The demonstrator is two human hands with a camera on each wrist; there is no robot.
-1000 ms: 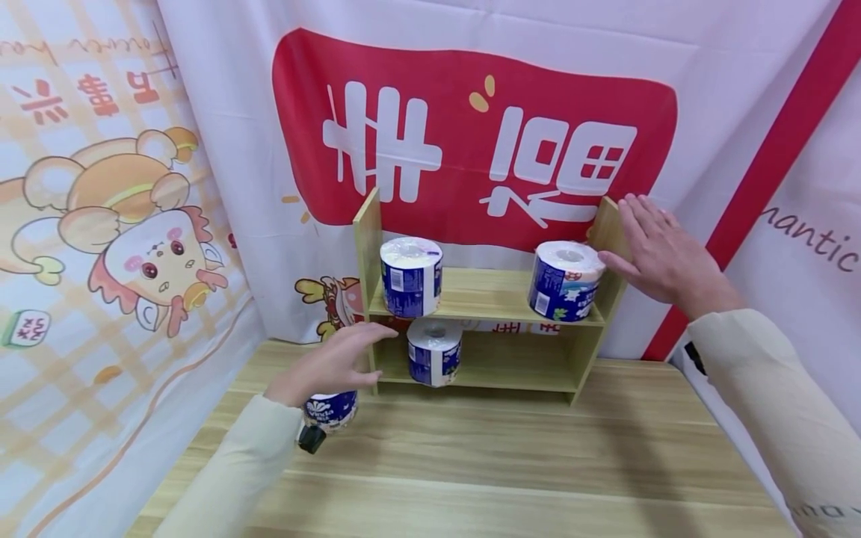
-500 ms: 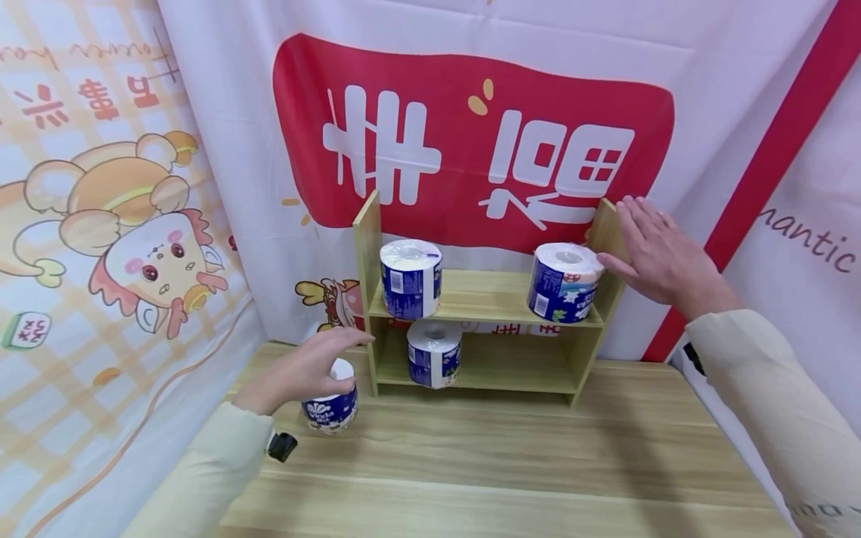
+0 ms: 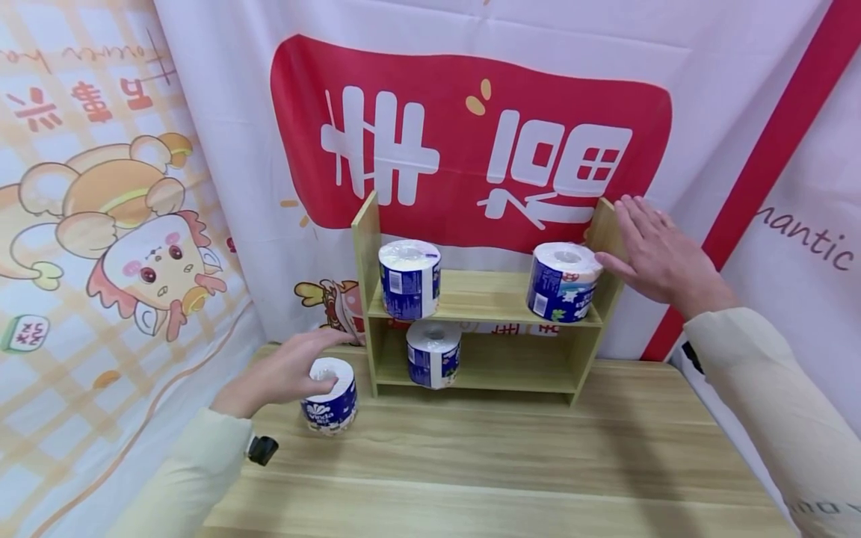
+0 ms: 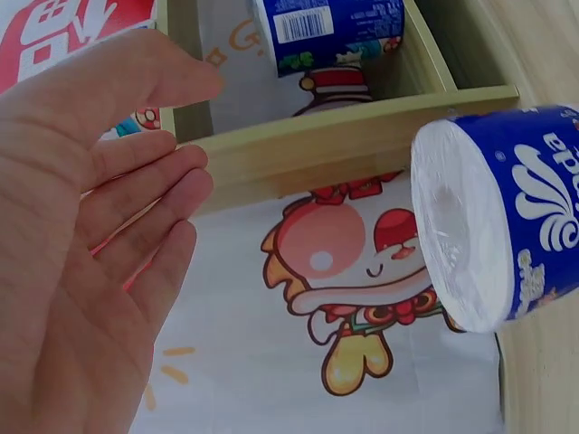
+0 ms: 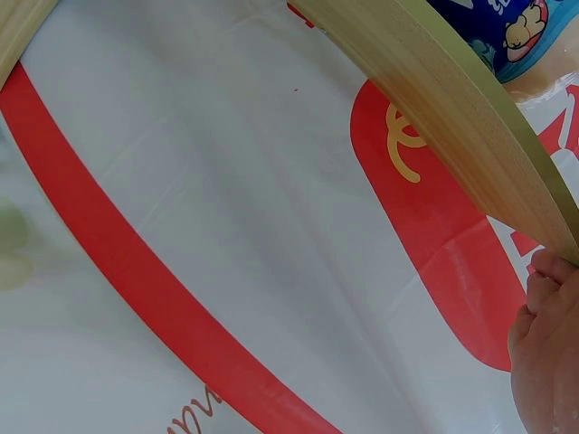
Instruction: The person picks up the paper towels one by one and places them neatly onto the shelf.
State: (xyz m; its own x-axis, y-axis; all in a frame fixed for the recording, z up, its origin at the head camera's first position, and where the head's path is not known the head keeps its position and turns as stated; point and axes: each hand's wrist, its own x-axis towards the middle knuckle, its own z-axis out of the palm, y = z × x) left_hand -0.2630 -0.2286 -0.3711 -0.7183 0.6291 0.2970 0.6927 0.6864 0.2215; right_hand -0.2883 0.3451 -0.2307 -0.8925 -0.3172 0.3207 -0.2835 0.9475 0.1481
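Note:
Several toilet paper rolls in blue and white plastic wrap are in the head view. One roll [image 3: 331, 407] stands on the table left of a small wooden shelf [image 3: 484, 295]. My left hand [image 3: 279, 377], fingers spread and holding nothing, overlaps that roll from above; the left wrist view shows the palm and the fingers apart from it. On the upper board, a roll [image 3: 412, 288] is at the left and another roll [image 3: 565, 284] at the right; a third roll [image 3: 433, 359] sits below. My right hand [image 3: 669, 258] has straight fingers at the top of the shelf's right side panel [image 5: 470, 127].
The wood-grain table [image 3: 511, 463] extends in front of the shelf. A white cloth backdrop [image 3: 222, 45] with a red printed panel hangs close behind, and a checked cartoon cloth [image 3: 40, 418] borders the table's left side.
My left hand has moved left and slightly down, away from the shelf's left side to over the roll on the table. My right hand stays at the side panel.

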